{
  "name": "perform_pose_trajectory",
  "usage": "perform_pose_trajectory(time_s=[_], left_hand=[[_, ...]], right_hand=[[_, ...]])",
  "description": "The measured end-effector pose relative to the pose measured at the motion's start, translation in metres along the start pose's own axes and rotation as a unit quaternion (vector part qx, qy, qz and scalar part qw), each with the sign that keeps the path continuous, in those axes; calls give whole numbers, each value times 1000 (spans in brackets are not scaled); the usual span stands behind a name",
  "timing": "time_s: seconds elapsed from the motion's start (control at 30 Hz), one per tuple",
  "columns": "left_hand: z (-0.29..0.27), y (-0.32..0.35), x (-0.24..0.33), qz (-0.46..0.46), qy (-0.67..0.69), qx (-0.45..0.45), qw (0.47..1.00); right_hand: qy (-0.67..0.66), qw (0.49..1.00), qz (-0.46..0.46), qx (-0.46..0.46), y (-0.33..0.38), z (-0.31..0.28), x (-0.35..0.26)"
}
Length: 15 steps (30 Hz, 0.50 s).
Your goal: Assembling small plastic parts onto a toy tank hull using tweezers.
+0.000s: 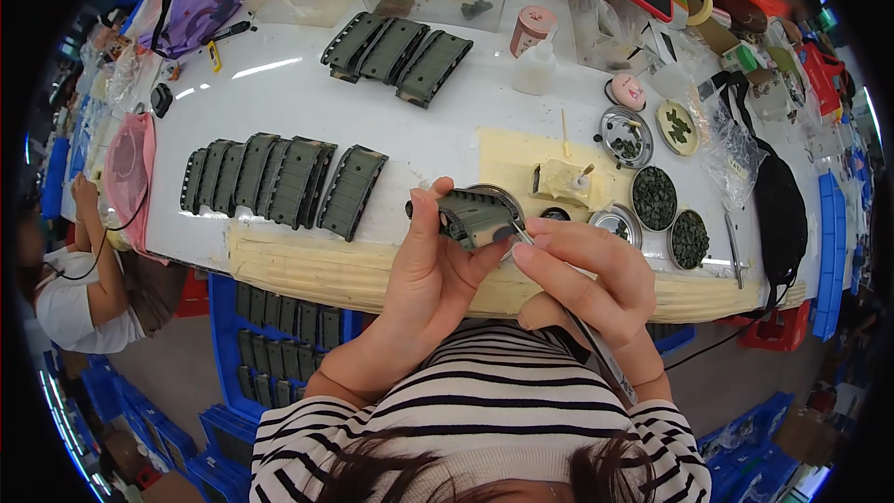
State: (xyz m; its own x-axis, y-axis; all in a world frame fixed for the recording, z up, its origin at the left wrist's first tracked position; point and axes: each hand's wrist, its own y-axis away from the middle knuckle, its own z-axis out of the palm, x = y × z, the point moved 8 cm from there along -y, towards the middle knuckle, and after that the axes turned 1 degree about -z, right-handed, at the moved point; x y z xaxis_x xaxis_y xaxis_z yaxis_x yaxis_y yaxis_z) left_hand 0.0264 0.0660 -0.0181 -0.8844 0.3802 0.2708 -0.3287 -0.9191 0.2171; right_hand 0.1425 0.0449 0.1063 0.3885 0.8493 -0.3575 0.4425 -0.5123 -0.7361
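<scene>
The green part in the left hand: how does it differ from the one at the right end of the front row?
The held part is raised in the left hand; the row-end part lies on the table. Tweezers in the right hand reach the held part's edge; no tool is at the row-end part. Both are dark green and ridged.

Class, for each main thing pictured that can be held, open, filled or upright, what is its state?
Dark green curved plastic part: held in the left hand
Slim silver metal tweezers: held in the right hand, tips at the part
Cream round dish: open, holding green pieces
Blue plastic crate: open, holding rows of green parts
Translucent white plastic bottle: standing upright
</scene>
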Motion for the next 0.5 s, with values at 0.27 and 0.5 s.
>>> perform_pose_trajectory(time_s=[0.27,0.5], left_hand=[[-1,1,1,10,-13,6,1000],[-6,1,-1,4,-3,43,999]], right_hand=[[22,999,-23,4,-1,2,-2],[51,997,-51,-30,-1,4,-4]])
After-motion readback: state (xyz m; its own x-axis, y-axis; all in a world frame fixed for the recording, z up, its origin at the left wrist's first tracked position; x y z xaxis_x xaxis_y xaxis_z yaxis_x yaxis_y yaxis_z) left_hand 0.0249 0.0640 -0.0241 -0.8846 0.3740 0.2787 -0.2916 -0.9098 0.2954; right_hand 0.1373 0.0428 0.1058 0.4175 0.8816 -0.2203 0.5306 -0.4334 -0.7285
